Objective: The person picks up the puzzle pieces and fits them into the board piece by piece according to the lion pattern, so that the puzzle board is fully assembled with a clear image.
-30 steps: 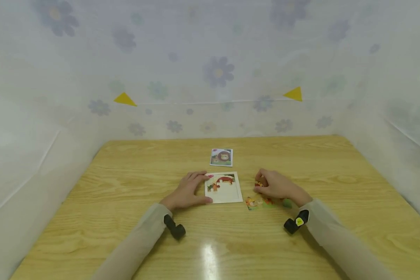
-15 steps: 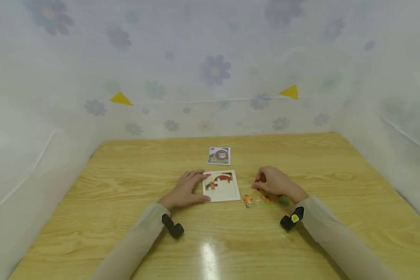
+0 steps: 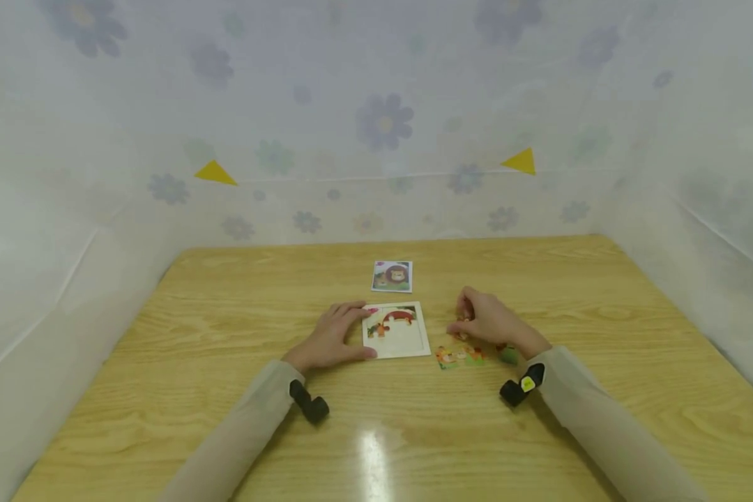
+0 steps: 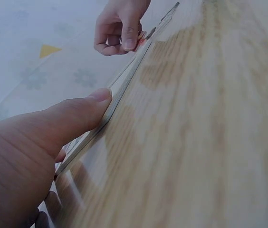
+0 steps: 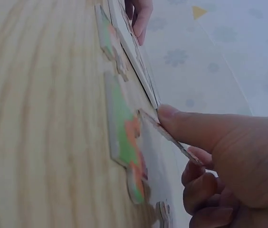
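So the left hand (image 3: 332,341) is lying along the left side of the puzzle tray (image 3: 409,343), thumb on the near edge, fingers up at the far corner. That grip is spreading pretty wide and isn't wrapping around anything; my guess is it's just keeping the tray from sliding on the desk (image 3: 376,404).

The right hand (image 3: 492,321) is doing the fiddly bit: its grip is narrow, thumb and fingers pinching a thin puzzle piece (image 5: 170,135) by the edge. The piece is tilting rather than lying flat, just right of the tray and not in it. Can't tell if its low end is touching anything. Edge pinching probably makes sense with something that flat, since there's not much else to grab.

The fitted pieces (image 3: 399,317) are sitting along the top and left of the tray, the rest showing bare cream. The loose pieces (image 3: 447,356) are lying near the tray's lower right, with a green piece (image 3: 507,354) by the right wrist, seemingly parked there for an easy reach. The lion card (image 3: 392,277) is lying beyond the tray, face up, likely for easy checking.
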### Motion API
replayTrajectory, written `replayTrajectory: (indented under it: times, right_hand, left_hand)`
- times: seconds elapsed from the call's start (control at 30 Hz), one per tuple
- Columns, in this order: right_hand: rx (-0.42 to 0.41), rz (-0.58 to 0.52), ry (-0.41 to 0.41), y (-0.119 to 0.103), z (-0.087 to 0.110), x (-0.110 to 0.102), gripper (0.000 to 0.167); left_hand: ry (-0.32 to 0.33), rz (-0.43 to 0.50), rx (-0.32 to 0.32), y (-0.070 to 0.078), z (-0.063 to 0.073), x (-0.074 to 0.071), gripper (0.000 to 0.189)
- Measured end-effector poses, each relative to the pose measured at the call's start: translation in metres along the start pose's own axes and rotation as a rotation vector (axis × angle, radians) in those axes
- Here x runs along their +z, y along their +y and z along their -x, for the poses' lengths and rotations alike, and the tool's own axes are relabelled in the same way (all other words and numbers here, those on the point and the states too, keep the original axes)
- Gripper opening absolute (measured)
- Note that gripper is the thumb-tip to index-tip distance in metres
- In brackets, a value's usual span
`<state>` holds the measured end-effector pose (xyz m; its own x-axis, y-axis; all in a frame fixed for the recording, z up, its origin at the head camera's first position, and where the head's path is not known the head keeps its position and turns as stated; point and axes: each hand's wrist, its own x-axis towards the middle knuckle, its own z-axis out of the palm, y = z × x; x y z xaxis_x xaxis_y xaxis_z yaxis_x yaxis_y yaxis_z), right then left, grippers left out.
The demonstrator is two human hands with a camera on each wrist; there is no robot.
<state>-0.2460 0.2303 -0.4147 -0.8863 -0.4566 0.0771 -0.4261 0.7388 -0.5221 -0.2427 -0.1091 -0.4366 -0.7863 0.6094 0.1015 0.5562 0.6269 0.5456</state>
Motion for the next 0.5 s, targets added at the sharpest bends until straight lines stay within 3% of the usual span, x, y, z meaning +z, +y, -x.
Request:
replayTrajectory:
  times: [0.17, 0.5]
  right_hand:
    - [-0.032, -0.039, 0.047, -0.008, -0.005, 0.001, 0.009]
    - [-0.014, -0.270, 0.010, -0.027, -0.021, 0.011, 0.006]
  left_hand:
    - [-0.001, -0.004, 0.001, -0.002, 0.000, 0.001, 0.075]
    - [-0.001, -0.009, 0.007, -0.002, -0.001, 0.000, 0.076]
